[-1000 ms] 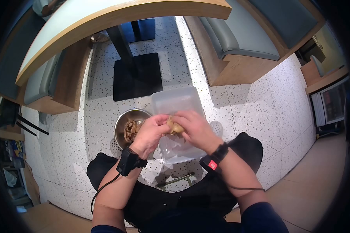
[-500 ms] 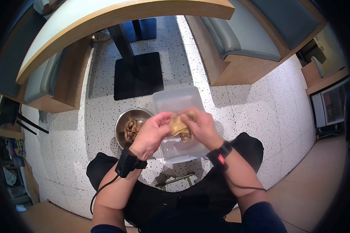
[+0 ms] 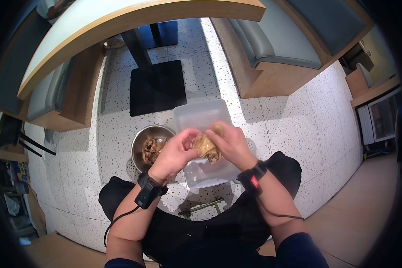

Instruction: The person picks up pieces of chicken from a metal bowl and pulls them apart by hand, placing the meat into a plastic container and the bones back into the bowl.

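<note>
Between both hands is a piece of cooked chicken [image 3: 205, 145], yellow-skinned and glossy, with a browner ragged lower end. My left hand [image 3: 177, 152] pinches its left side with thumb and fingers. On its right side my right hand [image 3: 231, 145] has closed fingers, thumb pressed on the skin. Below the hands is a translucent plastic tub [image 3: 201, 111], its interior partly covered by my hands. A round steel bowl [image 3: 140, 134] stands just left of the tub. Brown, torn pieces [image 3: 152, 149] of what looks like meat or bone lie in it, partly hidden by my left hand.
A wood-edged table [image 3: 143, 15] stands ahead on a black base plate [image 3: 158, 89]. Padded benches flank it, one at right [image 3: 290, 53] and one at left [image 3: 49, 96]. My knees [image 3: 283, 172] frame the tub. Part of a person [image 3: 53, 9] shows at upper left.
The chicken piece has turned slightly between my fingers and its brown end shows more. Both hands have shifted a little; the bowl and tub stay in place.
</note>
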A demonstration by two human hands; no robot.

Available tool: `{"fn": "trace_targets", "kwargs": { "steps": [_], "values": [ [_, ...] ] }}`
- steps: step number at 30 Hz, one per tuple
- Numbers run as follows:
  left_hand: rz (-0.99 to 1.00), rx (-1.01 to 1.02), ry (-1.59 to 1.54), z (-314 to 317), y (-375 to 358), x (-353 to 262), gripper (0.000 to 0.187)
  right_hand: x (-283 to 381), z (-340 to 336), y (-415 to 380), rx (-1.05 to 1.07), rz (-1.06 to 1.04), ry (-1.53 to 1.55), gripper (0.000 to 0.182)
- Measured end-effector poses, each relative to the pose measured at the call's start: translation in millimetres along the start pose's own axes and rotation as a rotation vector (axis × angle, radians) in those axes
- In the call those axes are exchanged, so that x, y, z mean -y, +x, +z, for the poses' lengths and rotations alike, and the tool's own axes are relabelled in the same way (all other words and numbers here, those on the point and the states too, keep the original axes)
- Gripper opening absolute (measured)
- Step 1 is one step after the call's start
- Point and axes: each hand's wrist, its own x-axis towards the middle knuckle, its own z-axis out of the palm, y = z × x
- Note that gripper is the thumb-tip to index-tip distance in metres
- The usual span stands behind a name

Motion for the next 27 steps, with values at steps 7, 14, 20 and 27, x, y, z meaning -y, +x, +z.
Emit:
{"fn": "trace_targets", "kwargs": {
  "steps": [7, 14, 20, 27],
  "values": [
    [0.039, -0.023, 0.042, 5.5, 0.7, 4.1, 0.047, -0.1, -1.8, 2.5, -0.004, 0.028, -0.030, 0.019],
    [0.053, -0.027, 0.087, 8.6, -0.2, 6.0, 0.046, -2.8, -1.5, 4.4, -0.010, 0.039, -0.044, 0.022],
    [0.089, -0.007, 0.112, 9.2, -2.0, 9.0, 0.045, -5.1, -1.1, 5.5, -0.021, 0.050, -0.029, 0.024],
    [0.121, 0.006, -0.007, 7.9, -3.2, 8.8, 0.044, -8.4, -3.5, 8.3, -0.052, 0.021, 0.052, 0.022]
  ]
}}
